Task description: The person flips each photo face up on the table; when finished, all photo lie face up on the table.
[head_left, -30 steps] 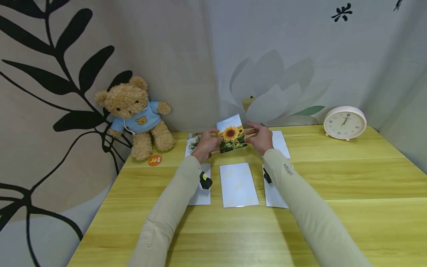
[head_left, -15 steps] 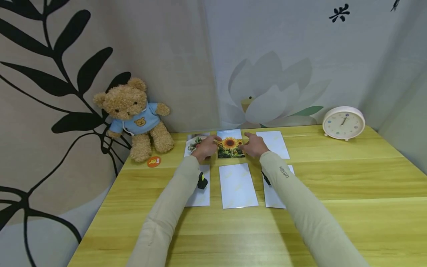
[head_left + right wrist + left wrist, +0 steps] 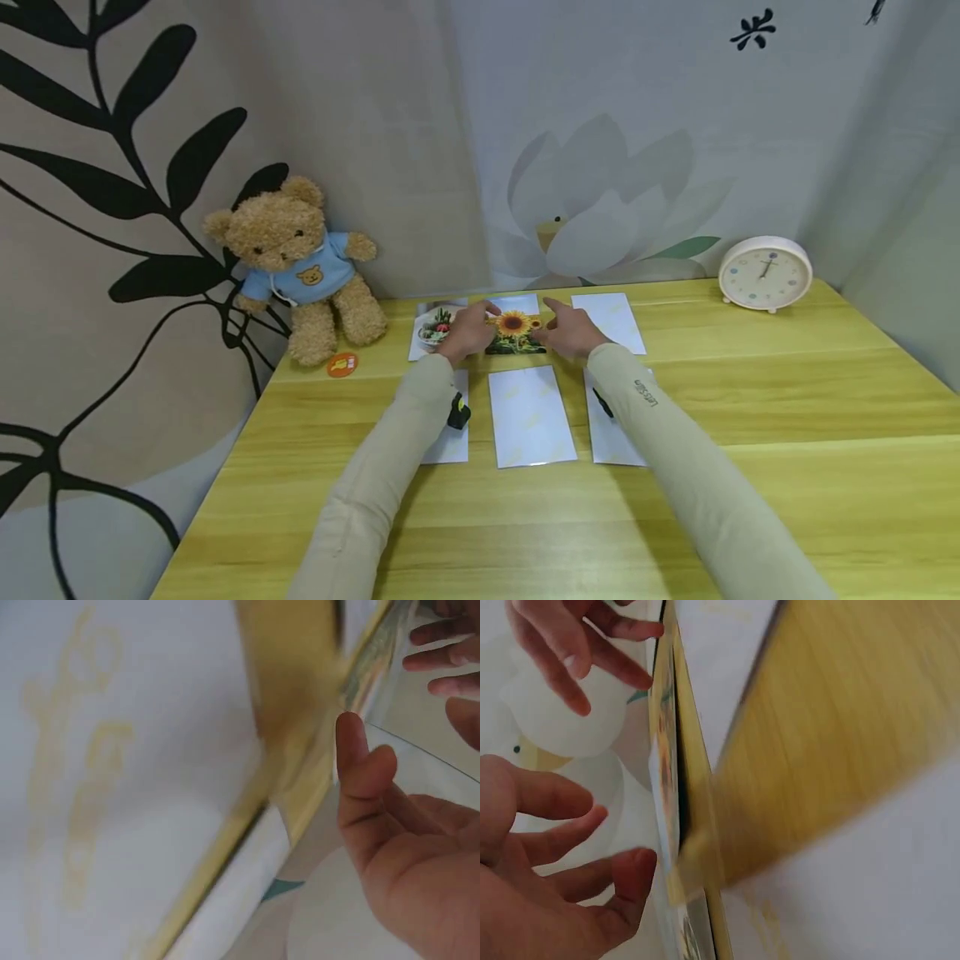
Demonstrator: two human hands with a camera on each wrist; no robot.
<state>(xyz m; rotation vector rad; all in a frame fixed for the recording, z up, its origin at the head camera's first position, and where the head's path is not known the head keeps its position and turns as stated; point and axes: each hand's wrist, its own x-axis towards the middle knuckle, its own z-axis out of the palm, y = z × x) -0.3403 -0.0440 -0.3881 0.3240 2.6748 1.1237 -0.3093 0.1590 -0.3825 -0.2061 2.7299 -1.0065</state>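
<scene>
A sunflower photo [image 3: 513,331] lies flat on the yellow wooden table [image 3: 750,400], in the middle of the back row. My left hand [image 3: 471,331] rests at its left edge and my right hand [image 3: 567,332] at its right edge. The fingers of both are relaxed and spread, and they grip nothing. In the left wrist view my left hand [image 3: 555,870] hovers just off the photo's edge [image 3: 664,772]. The right wrist view shows my right hand [image 3: 397,847] loosely open beside the photo [image 3: 375,652]. Whether any fingertip touches the photo I cannot tell.
A food photo [image 3: 433,327] lies left of the sunflower photo and a white card [image 3: 611,321] right of it. Three white cards [image 3: 531,414] form the front row. A teddy bear [image 3: 296,262] and an orange tag [image 3: 342,365] stand at the back left, a round clock [image 3: 765,273] at the back right.
The sunflower photo, held up and tilted a second ago, now lies flat in the back row. Both hands came down with it and let it go.
</scene>
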